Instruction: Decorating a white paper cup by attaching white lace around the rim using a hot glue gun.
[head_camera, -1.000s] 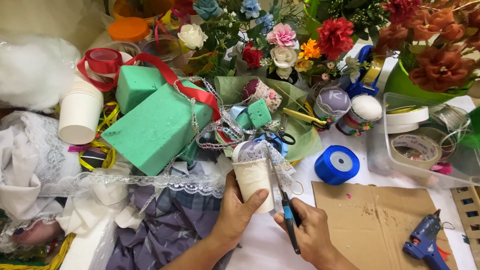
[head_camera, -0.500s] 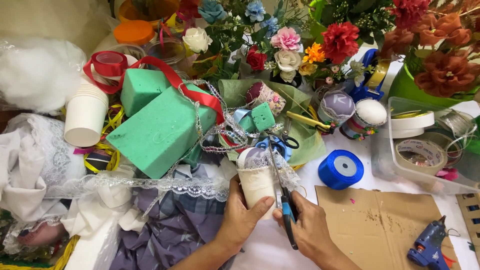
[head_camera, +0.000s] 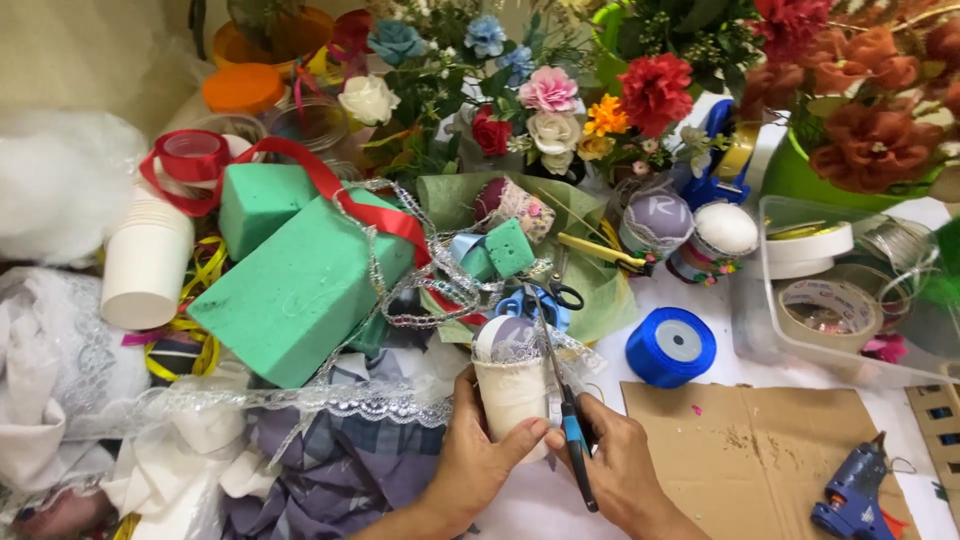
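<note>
Head camera is looking down on a white cup (head_camera: 510, 392) standing low in the frame, just left of centre, with a strip of lace wrapped at its rim. Its long axis is running upright, tilting slightly toward the top of the picture. Both hands are coming up from the bottom edge and meeting at the cup. The left hand (head_camera: 470, 462) is gripping the cup's lower wall, thumb crossing the front, fingers hidden behind. The right hand (head_camera: 618, 462) is closing around the handle of blue scissors (head_camera: 566, 410), whose thin blades are pointing up along the cup's right side toward the lace at the rim; whether the blades are parted cannot be told. The two hands are touching or nearly touching beside the cup, the left one carrying it, the right one lying just right of it.

Above and left, a large green foam block (head_camera: 300, 290) is lying under a red ribbon (head_camera: 340, 195). A blue ribbon spool (head_camera: 670, 346) is sitting right of the cup, with cardboard (head_camera: 770, 450) below it and a blue glue gun (head_camera: 852, 495) at lower right. Artificial flowers (head_camera: 655, 90) are filling the top.
</note>
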